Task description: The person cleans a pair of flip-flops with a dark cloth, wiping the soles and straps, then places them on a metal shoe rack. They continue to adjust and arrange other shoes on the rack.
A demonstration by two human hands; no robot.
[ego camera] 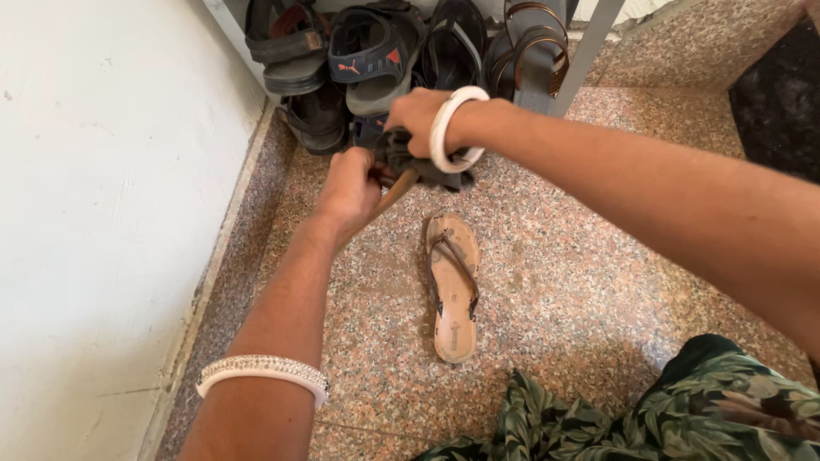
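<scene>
My knee in the leafy green cloth (683, 410) is right under my eyes. I sit low on the speckled stone floor (598, 273), next to a big white wall (102, 213).

At the far end of the floor stands a shoe rack (589, 51) with one grey leg. Dark sandals (376, 51) and flip-flops sit packed on it, and more dark shoes sit under it.

One tan flip-flop (453, 286) lies alone on the floor, just past my knee. Its toe end points away from me. No hand touches it.

My left hand (350, 188) is closed tight around the end of another thin tan sandal (395, 192). The sandal is up in the air, tilted, just past the one on the floor. My left arm reaches straight out, with a sparkly white bangle (265, 374) near the elbow end.

My right hand (423, 119) is bunched around a dark cloth (418, 162) and presses it on the sandal. My right arm comes across from the right side, wrist bent down, with a smooth white bangle (453, 128) on it.

I think the thin sandal could slip out if I rub too hard, because I only hold one end. It could drop onto the flip-flop below. The cloth could also catch on a strap and pull it loose.
</scene>
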